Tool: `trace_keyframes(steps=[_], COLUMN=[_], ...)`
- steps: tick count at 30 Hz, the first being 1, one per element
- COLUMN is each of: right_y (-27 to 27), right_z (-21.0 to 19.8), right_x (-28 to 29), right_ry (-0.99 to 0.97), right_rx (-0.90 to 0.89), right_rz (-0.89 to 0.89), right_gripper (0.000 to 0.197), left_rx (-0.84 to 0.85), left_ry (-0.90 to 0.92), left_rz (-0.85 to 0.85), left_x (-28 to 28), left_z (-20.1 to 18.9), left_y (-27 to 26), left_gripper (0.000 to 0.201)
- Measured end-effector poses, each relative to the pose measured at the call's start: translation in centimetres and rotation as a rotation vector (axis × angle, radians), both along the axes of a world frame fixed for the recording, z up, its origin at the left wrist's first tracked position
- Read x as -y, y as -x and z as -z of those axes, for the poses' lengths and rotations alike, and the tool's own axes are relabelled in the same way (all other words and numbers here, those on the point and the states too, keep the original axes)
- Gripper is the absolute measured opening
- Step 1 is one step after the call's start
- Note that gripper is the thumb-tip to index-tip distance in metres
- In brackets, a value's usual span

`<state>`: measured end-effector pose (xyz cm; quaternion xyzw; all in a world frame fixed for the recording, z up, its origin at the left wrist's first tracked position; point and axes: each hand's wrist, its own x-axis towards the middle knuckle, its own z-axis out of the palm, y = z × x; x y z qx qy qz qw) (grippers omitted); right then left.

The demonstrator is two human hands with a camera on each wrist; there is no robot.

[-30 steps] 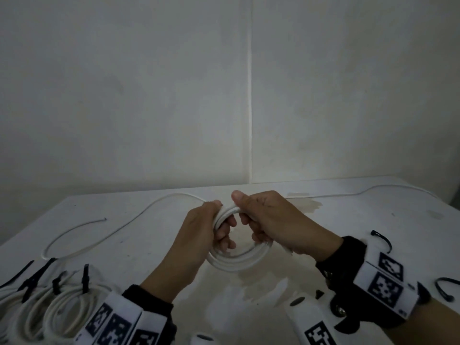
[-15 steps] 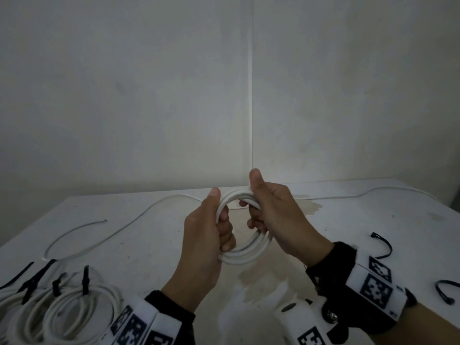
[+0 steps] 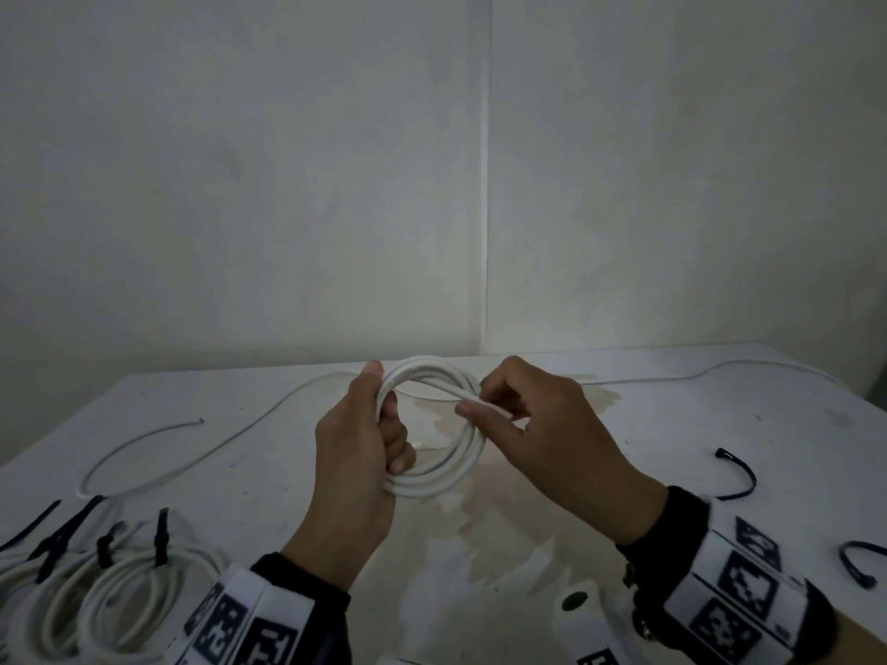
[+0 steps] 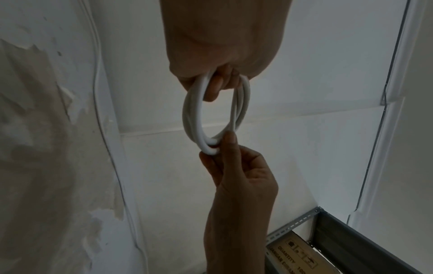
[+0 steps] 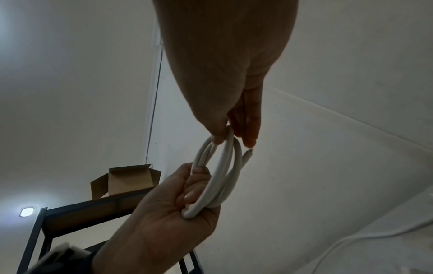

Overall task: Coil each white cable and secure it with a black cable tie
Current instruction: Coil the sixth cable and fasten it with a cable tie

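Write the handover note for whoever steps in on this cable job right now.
Left hand: grips the white coil at its left side, held above the table.
Right hand: pinches the coil's right side, near the cable end.
Done: tied coils at front left.
Left: no tie on this coil; loose black ties lie to the right. Another uncoiled cable waits at left.

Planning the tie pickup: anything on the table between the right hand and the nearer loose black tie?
Head view: bare tabletop between the right hand and the loose black tie; only stains, no cable.
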<state>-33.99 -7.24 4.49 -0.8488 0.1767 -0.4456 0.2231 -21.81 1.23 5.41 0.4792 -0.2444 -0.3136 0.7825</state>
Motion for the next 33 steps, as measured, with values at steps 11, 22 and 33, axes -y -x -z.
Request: trace_keyframes(steps=[11,22,33], right_y=[-0.1,-1.9,-0.6], right_z=[0.4,-0.4,-1.1], right_x=[0.0,-1.8,-0.8], right_ry=[-0.121,-0.478,-0.246], right_rx=[0.133,0.157,-0.191], right_rz=[-0.022,-0.198,-0.228], right_gripper=[0.021,0.04,0.034], left_rx=[-0.123,-0.047,0.438], left_ry=[0.056,0.025,-0.329], left_rz=[-0.015,0.02,0.333], left_x=[0.1,-0.1,-0.9], left_z=[-0.2,0.5,-0.6], left_y=[0.0,1.2,-0.1], left_gripper=[0.04,0.042,0.052])
